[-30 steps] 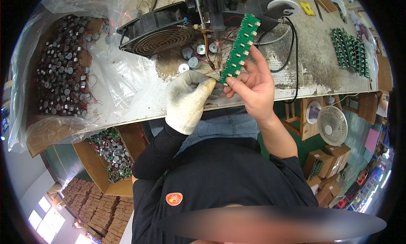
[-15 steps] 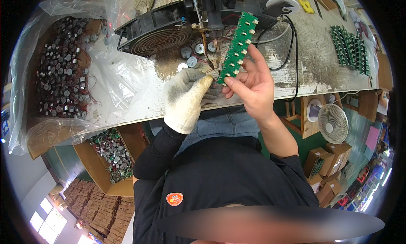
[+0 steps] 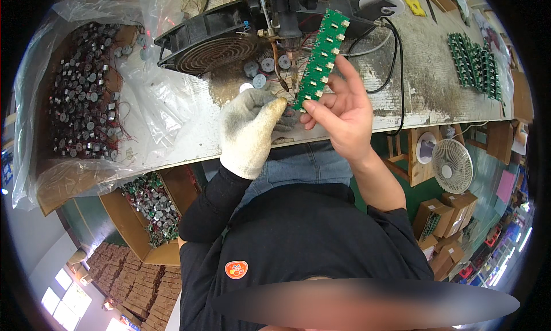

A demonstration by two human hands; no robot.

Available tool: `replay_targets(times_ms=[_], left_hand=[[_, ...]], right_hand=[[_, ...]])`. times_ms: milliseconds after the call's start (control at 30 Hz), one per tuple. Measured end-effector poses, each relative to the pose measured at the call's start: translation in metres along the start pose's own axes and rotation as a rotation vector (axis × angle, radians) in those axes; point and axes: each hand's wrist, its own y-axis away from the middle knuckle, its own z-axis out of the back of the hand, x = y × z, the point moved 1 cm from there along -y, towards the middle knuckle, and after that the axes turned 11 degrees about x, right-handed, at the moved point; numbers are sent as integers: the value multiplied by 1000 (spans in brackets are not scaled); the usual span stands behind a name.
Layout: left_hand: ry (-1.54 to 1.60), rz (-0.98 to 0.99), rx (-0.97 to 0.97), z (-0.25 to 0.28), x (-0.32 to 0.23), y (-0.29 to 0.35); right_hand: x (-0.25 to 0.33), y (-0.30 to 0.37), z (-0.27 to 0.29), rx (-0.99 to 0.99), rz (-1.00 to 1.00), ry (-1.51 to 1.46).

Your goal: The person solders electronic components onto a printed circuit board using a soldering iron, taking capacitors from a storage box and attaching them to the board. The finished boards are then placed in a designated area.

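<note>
My bare right hand (image 3: 342,116) grips the lower end of a long green circuit board panel (image 3: 325,55) between thumb and fingers. The panel is tilted, its far end up and to the right, with small white connectors along it. My left hand (image 3: 249,127), in a whitish glove, is closed in a pinch beside the panel's lower left corner; whatever its fingertips hold is hidden. Just beyond them, the thin tip of a soldering iron fixture (image 3: 293,67) points down close to the panel's near end. Several small round silver parts (image 3: 260,81) lie behind my left hand.
A black fan (image 3: 212,53) stands behind my left hand. To the left, a plastic-lined box (image 3: 43,110) holds many small round parts with red wires. More green boards (image 3: 475,67) lie at the far right. Black cables (image 3: 402,84) cross the table (image 3: 430,104) right of my right hand.
My left hand has shifted slightly left. The circuit board panel in my right hand has moved up a little.
</note>
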Motion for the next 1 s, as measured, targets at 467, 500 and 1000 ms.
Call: replay_targets(times_ms=[467, 500, 1000], left_hand=[[-365, -41, 55, 5, 1, 9], [-507, -48, 76, 11, 5, 13], [-1119, -950, -209, -19, 53, 37]], right_hand=[[7, 10, 7, 46, -112, -97], [6, 15, 9, 66, -154, -116], [0, 65, 16, -145, -126, 14]])
